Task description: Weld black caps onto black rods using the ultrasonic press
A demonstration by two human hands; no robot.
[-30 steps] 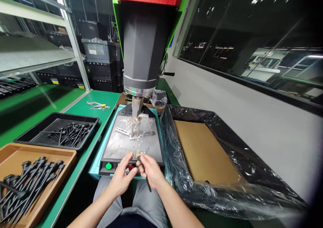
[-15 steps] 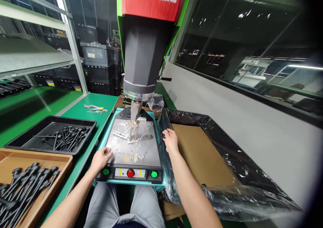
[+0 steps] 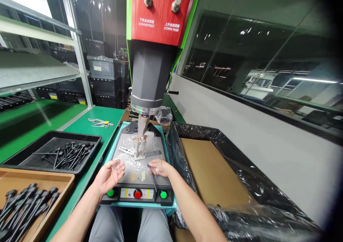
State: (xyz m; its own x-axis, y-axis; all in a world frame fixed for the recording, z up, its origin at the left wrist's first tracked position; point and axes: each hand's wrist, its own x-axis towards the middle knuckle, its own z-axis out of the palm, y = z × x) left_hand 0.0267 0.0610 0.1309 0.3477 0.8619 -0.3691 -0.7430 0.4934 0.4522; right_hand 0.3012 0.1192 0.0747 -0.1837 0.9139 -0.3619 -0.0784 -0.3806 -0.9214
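Note:
My right hand hovers over the front of the welding machine's metal base plate, fingers pinched round a thin black pin that points down toward the button panel. My left hand is palm up at the plate's left front corner, fingers spread, holding nothing. Behind both hands a small metal fixture covered with clear film stands under the grey welding horn.
The front panel carries a green button, a red button and another green button. At left a black tray and a brown tray hold several black pins. A bag-lined box stands at right.
My right hand has come back from the edge of the bag-lined box to the base plate, still with the pin. My left hand turned palm up. The view tilted upward.

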